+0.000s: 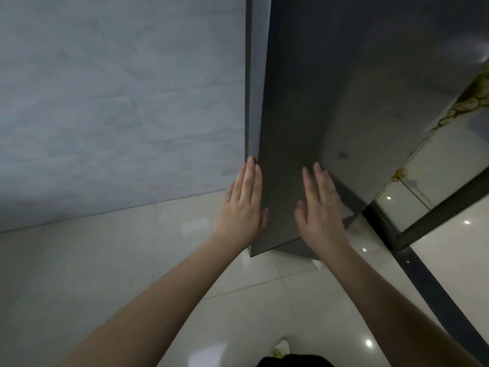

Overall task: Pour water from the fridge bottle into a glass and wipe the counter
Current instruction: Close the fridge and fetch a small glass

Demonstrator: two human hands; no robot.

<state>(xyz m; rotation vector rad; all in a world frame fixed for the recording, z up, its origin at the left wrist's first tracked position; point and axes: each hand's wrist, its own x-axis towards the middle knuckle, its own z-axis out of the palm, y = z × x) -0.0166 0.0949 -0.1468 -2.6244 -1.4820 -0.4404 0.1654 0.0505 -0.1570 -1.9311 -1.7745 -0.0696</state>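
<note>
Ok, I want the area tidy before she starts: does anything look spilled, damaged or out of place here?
Yellowish-brown staining runs along the seams beside the fridge, at right. A small whitish scrap lies on the floor by its base. Nothing looks spilled.

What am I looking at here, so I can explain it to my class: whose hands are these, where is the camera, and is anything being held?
There is no machine: a person wears one wide-angle camera on the head, looking forward and down, so you see their own bare arms. The left hand lies flat, fingers at the edge of a tall dark grey fridge. The right hand is open against its front, though I cannot confirm contact. Neither hand holds anything. Left of the fridge is a pale marbled wall; below is a glossy tiled floor. No bottle, glass or counter is in view, so the pouring has not begun.
</note>
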